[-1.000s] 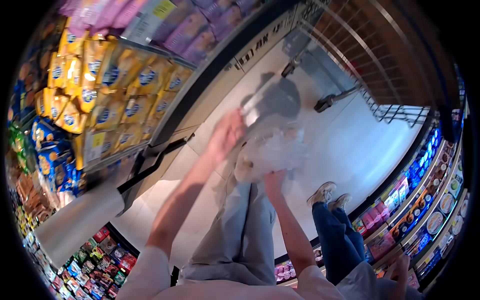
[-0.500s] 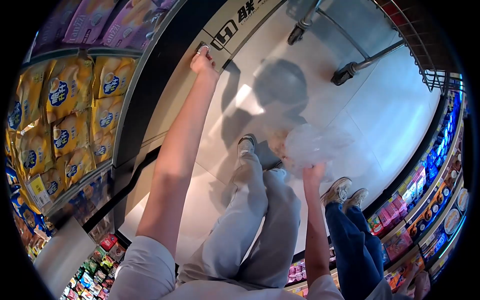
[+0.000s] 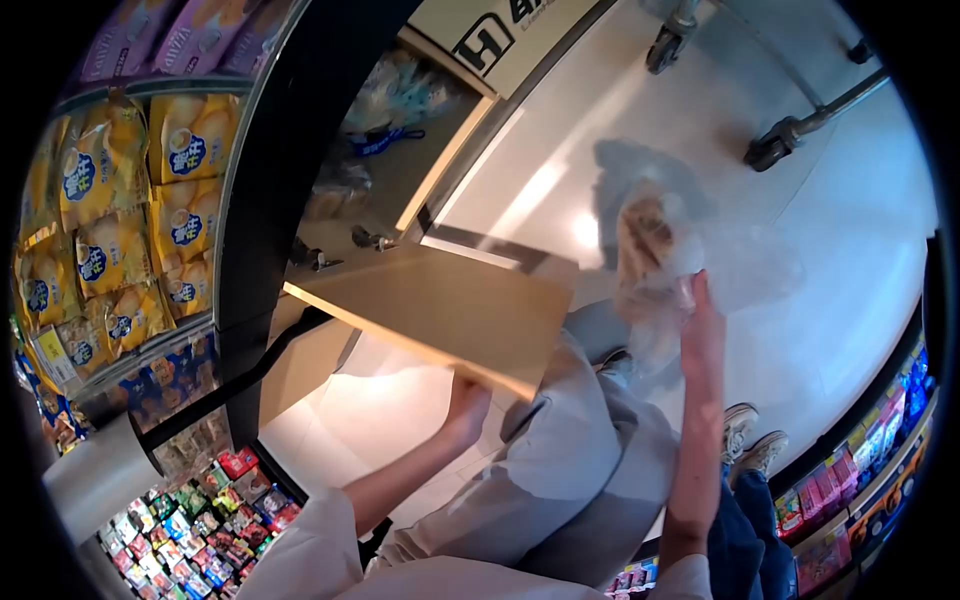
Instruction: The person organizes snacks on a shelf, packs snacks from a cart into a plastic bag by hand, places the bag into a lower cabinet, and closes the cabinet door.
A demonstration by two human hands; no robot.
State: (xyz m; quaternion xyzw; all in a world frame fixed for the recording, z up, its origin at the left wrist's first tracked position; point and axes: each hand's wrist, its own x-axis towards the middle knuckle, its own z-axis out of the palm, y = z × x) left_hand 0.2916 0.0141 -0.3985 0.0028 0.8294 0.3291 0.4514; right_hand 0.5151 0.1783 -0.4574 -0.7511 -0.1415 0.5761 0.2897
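Observation:
A wooden cabinet door (image 3: 440, 305) stands swung open below the snack shelf. My left hand (image 3: 468, 405) is at its near edge, the fingers partly hidden behind the panel. Inside the cabinet (image 3: 395, 190) lie clear plastic bags and a blue strap. My right hand (image 3: 700, 295) is closed on a clear plastic bag (image 3: 650, 250) with brownish contents, hanging over the floor to the right of the door.
Yellow snack packs (image 3: 105, 190) fill the shelf at left. A cart's wheel (image 3: 770, 145) rests on the floor at upper right. Another person's legs (image 3: 755, 520) are beside my right arm. A display shelf (image 3: 850, 470) curves along the lower right.
The cabinet door, closed before, is swung open. My left hand has moved down from the cabinet front to the door's near edge. My right hand and the bag have shifted right in view.

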